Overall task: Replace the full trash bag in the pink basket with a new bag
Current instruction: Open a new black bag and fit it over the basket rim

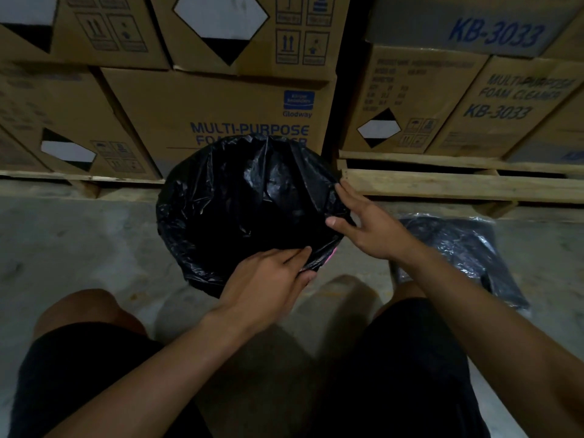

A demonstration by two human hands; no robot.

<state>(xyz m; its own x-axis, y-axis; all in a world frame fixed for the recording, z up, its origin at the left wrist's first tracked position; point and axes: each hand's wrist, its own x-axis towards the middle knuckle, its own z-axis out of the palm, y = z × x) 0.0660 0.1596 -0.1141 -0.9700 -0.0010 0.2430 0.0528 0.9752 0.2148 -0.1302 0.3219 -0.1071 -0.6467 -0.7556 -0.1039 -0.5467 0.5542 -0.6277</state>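
Head view, looking down at both hands. The left hand (pixel 268 279) lies at the near edge of the black bag (pixel 240 200). Its fingers reach forward over the rim and its thumb is tucked beneath, so that a fold of plastic is pinched between them. The right hand (pixel 369 229) rests on the bag's right edge with fingers straight and spread. The fingertips touch the film and the thumb points inward toward the opening; nothing is grasped.

The black bag is spread over the mouth of the pink basket (pixel 331 255) and hangs down its outside. It hides the basket except for a thin pink sliver at the near right, between the two hands. The bag's interior is dark and its contents cannot be made out.

The basket stands on the concrete floor (pixel 79 241), just in front of the person's knees, which show above black shorts (pixel 79 374). To the right of the basket, apart from it and partly behind the right forearm, a dark plastic bundle (pixel 458 248) with a glossy surface lies on the floor. Whether it is a filled bag or folded bags cannot be told.

Behind the basket, cardboard boxes (pixel 221 102) printed "MULTI-PURPOSE FOAM CLEANER" and "KB-3033" are stacked on wooden pallets (pixel 458 184).
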